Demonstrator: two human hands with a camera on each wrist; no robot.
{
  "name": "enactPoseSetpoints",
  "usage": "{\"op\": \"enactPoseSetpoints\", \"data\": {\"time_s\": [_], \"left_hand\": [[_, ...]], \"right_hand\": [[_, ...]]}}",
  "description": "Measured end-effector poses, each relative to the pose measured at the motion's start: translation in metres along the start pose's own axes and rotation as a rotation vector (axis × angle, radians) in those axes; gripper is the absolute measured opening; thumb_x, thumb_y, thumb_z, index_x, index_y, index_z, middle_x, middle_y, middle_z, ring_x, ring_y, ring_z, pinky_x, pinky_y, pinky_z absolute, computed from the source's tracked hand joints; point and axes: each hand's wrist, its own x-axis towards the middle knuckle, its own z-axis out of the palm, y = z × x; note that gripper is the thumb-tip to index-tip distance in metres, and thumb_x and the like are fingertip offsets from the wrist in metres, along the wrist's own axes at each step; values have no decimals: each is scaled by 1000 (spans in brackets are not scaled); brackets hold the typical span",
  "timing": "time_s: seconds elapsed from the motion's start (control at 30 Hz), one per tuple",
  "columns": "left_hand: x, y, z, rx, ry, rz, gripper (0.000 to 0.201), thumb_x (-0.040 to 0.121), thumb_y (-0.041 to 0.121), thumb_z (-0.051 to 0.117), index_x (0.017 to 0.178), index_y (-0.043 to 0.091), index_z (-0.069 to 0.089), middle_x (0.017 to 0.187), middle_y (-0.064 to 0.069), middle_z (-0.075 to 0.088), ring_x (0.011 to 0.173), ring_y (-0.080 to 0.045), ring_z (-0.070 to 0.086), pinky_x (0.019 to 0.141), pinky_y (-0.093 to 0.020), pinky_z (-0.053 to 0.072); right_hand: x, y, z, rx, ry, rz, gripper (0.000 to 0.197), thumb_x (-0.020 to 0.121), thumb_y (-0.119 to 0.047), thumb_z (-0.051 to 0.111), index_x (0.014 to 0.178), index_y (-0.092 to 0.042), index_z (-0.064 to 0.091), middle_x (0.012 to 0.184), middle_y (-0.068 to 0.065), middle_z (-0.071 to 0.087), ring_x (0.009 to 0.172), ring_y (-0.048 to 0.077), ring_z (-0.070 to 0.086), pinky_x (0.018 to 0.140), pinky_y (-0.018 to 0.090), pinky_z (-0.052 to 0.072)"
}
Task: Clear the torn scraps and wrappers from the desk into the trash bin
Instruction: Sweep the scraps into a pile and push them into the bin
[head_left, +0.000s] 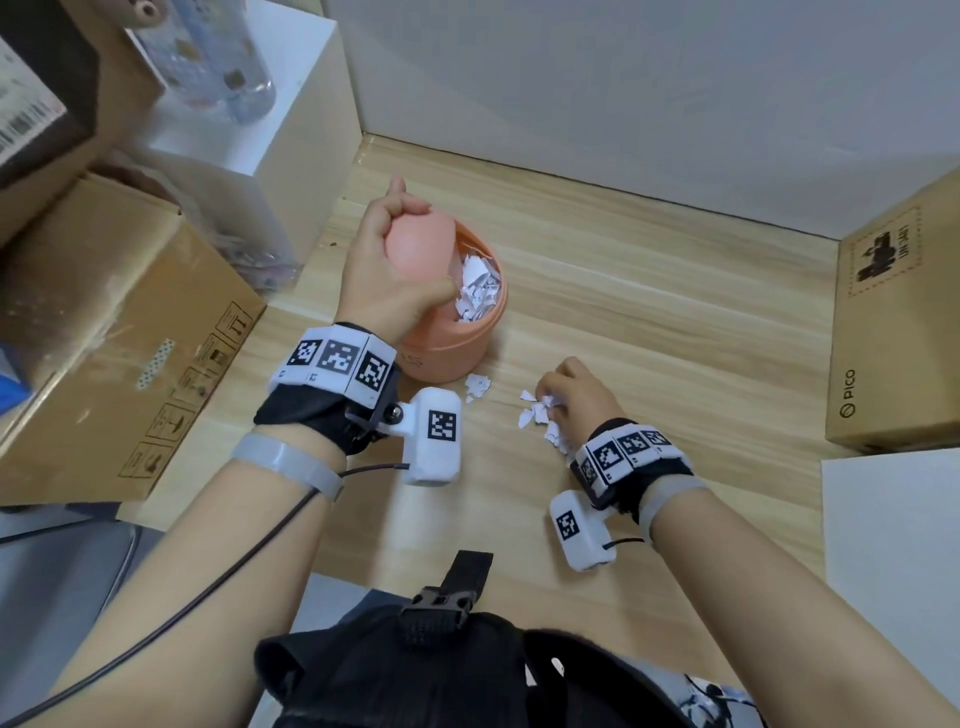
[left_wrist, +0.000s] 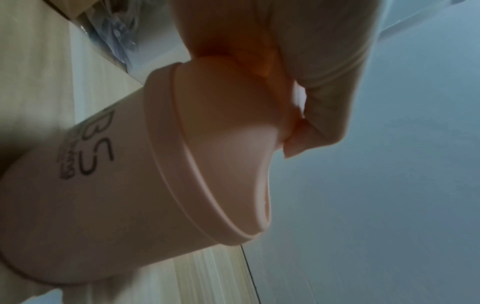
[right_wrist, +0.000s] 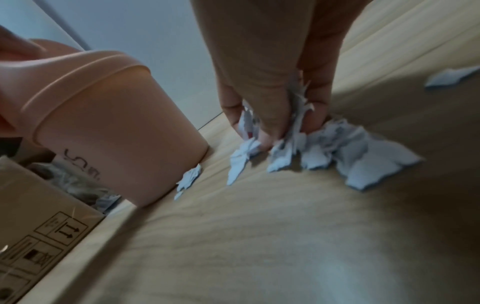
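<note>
A small pink trash bin (head_left: 452, 345) stands on the wooden desk (head_left: 649, 291), with white torn paper scraps (head_left: 478, 291) inside it. My left hand (head_left: 374, 270) grips the bin's pink lid (head_left: 415, 244) and holds it tilted up; in the left wrist view the fingers (left_wrist: 319, 61) curl over the lid (left_wrist: 228, 133). To the right of the bin, my right hand (head_left: 563, 392) pinches a bunch of scraps (right_wrist: 296, 123) from a loose pile (right_wrist: 350, 150) on the desk. One more scrap (head_left: 477, 387) lies by the bin's base, and another scrap (right_wrist: 451, 77) lies farther off.
Worn cardboard boxes (head_left: 119, 353) crowd the desk's left edge. A PICO carton (head_left: 898, 332) stands at the right, with a white sheet (head_left: 893, 545) in front of it. A white shelf (head_left: 270, 104) with a bottle is at the back left; a grey wall closes the back.
</note>
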Motion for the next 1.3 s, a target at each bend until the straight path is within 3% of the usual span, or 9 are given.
{"op": "enactPoseSetpoints", "data": {"time_s": [0.17, 0.33, 0.57, 0.67, 0.8, 1.0, 1.13, 1.23, 1.3], "left_hand": [[-1, 4, 0, 9, 5, -4, 56, 57, -7, 67, 101, 21, 46, 152, -8, 27, 128, -2, 30, 80, 9, 26], [-2, 5, -1, -2, 8, -3, 56, 61, -11, 67, 103, 19, 47, 150, -8, 30, 136, -13, 33, 80, 9, 28], [-2, 5, -2, -12, 3, -41, 60, 46, 14, 64, 102, 26, 48, 128, 9, 46, 120, -7, 41, 74, 9, 28], [-2, 6, -3, 5, 3, -39, 60, 44, 17, 65, 101, 27, 47, 108, 27, 44, 109, -8, 45, 79, -4, 36], [-3, 5, -5, -7, -8, -41, 62, 44, 22, 68, 101, 30, 47, 110, 24, 45, 110, -13, 47, 91, -31, 43], [-4, 7, -6, -12, -12, -52, 61, 43, 24, 66, 99, 35, 46, 109, 22, 46, 115, -15, 46, 89, -25, 36], [-4, 6, -6, -10, -15, -78, 59, 38, 32, 66, 92, 44, 46, 117, 13, 48, 119, -14, 44, 93, -26, 35], [-4, 5, -5, -20, -15, -78, 59, 35, 38, 63, 91, 45, 46, 115, 19, 48, 120, -12, 43, 94, -24, 34], [-4, 5, -4, -20, -18, -77, 59, 36, 36, 63, 91, 45, 45, 112, 24, 47, 119, -10, 44, 96, -25, 34]], "right_hand": [[11, -5, -14, 23, -57, 132, 19, 70, 5, 62, 81, -10, 67, 87, 8, 54, 80, 29, 56, 70, 32, 44], [16, -36, -62, 323, 56, 199, 26, 77, 5, 59, 64, -18, 57, 66, 1, 56, 50, 15, 49, 41, 12, 41], [40, -108, -127, 462, 108, -18, 22, 77, -2, 67, 68, -21, 59, 69, -3, 59, 55, 14, 58, 56, 24, 53], [50, -133, -128, 306, 138, -52, 23, 74, -7, 66, 66, -27, 57, 80, 6, 64, 72, 24, 64, 66, 34, 57], [51, -145, -126, 108, 40, -29, 35, 71, -18, 71, 104, -19, 60, 99, 6, 60, 84, 19, 55, 63, 26, 48], [39, -135, -140, 246, -12, -20, 41, 79, -14, 60, 119, -22, 53, 112, 3, 57, 102, 21, 58, 92, 41, 51], [23, -122, -140, 56, -90, -188, 39, 81, -19, 60, 120, -20, 55, 126, 1, 59, 117, 19, 53, 108, 39, 36], [14, -116, -120, -360, -256, -366, 55, 81, -40, 59, 131, -22, 44, 138, -1, 50, 133, 17, 38, 115, 48, -7], [17, -118, -108, -625, -285, -459, 61, 79, -49, 56, 130, -19, 43, 136, 0, 50, 136, 16, 32, 111, 50, -18]]}}
